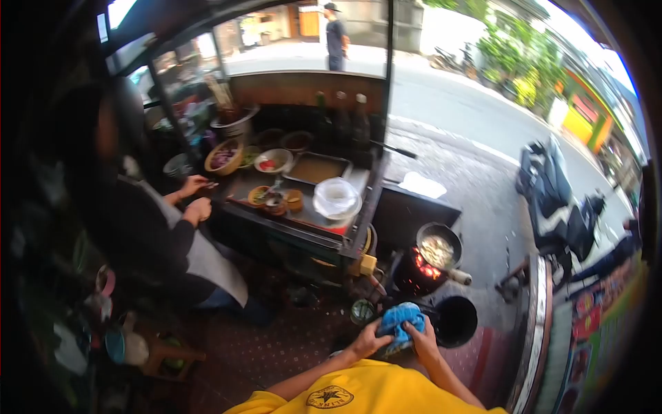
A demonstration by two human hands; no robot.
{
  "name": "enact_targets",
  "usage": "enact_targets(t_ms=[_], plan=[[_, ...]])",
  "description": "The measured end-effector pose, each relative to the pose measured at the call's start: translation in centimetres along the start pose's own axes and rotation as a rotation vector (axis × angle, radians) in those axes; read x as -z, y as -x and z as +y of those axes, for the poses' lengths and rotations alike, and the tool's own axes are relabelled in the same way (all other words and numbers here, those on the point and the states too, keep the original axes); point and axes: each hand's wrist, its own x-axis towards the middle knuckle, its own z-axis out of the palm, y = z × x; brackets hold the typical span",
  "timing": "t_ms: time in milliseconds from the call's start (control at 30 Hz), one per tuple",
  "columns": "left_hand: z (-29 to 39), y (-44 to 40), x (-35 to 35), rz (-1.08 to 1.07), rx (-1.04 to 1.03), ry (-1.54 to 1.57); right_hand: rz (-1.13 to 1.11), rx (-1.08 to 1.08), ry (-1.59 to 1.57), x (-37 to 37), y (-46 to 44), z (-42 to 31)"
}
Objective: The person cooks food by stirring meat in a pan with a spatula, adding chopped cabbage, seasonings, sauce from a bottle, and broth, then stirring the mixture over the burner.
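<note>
A bunched blue cloth (402,324) is gripped between my two hands, low in front of my yellow shirt. My left hand (373,339) closes on its left side, and my right hand (423,335) presses on it from the right with the thumb on top. Whether anything is wrapped inside the cloth is hidden. Just right of my hands sits a dark empty-looking pan (456,321). Beyond it, a wok (439,247) with pale food in it rests over glowing coals (426,265), its handle pointing towards the lower right.
A co-worker in dark sleeves and a grey apron (219,265) stands left at a food cart (276,231) bearing bowls, a metal tray (318,168), bottles and a white plastic-covered container (336,199). A small stool (172,355) is lower left. Parked motorbikes (562,200) stand right, beside the street.
</note>
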Motion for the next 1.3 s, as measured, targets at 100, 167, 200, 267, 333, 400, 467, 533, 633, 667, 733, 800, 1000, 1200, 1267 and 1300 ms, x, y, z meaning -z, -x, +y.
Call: enact_targets(t_ms=[100, 167, 200, 267, 333, 400, 467, 533, 633, 667, 733, 800, 1000, 1200, 1267, 1300], plan=[[3.0, 0.0, 0.8, 0.057, -0.142, -0.102, 0.034, -0.326, -0.224, -1.1, 0.4, -1.4], [0.0, -0.6, 1.8, -0.03, -0.053, -0.247, -0.088, -0.475, -0.225, -1.1, 0.1, 1.1], [1.9, -0.3, 1.5, -0.057, 0.011, -0.241, -0.102, -0.509, -0.223, -1.2, 0.0, 1.8], [3.9, -0.2, 1.4, -0.104, 0.078, -0.234, -0.098, -0.541, -0.227, -1.1, 0.1, 1.9], [4.1, -0.9, 1.9, -0.138, 0.028, -0.167, -0.065, -0.534, -0.158, -1.2, -0.5, 1.5], [4.3, -1.5, 2.1, -0.132, 0.007, -0.165, -0.093, -0.517, -0.205, -0.7, -0.8, 0.8], [4.0, -2.2, 2.0, -0.1, -0.002, -0.059, -0.122, -0.492, -0.236, 0.3, -1.6, -0.2], [3.8, -2.7, 2.4, -0.049, 0.042, -0.024, -0.025, -0.23, -0.049, 1.1, -2.1, -0.9], [4.1, -3.5, 2.2, 0.058, 0.096, 0.056, -0.105, -0.072, 0.186, 2.9, -2.2, -3.6], [4.0, -3.8, 2.4, 0.044, 0.093, -0.044, -0.212, -0.066, 0.145, 3.2, -2.3, -4.1], [5.7, -3.7, 1.2, 0.041, 0.132, -0.138, -0.301, -0.083, 0.254, 3.1, -2.7, -4.4], [6.0, -4.0, 0.4, 0.035, 0.123, -0.211, -0.354, -0.024, 0.378, 2.6, -2.8, -3.7], [3.6, -3.9, -0.2, 0.052, 0.183, -0.013, -0.368, -0.016, 0.317, 3.1, -3.9, -3.4], [4.0, -3.4, 0.4, 0.1, 0.178, -0.03, -0.378, -0.234, 0.269, 3.8, -4.8, -3.7], [4.1, -3.3, 0.3, 0.048, 0.193, -0.111, -0.408, -0.222, 0.33, 3.2, -5.1, -3.3], [4.1, -3.1, 0.3, 0.048, 0.2, -0.106, -0.436, -0.199, 0.394, 2.7, -5.3, -3.5]])
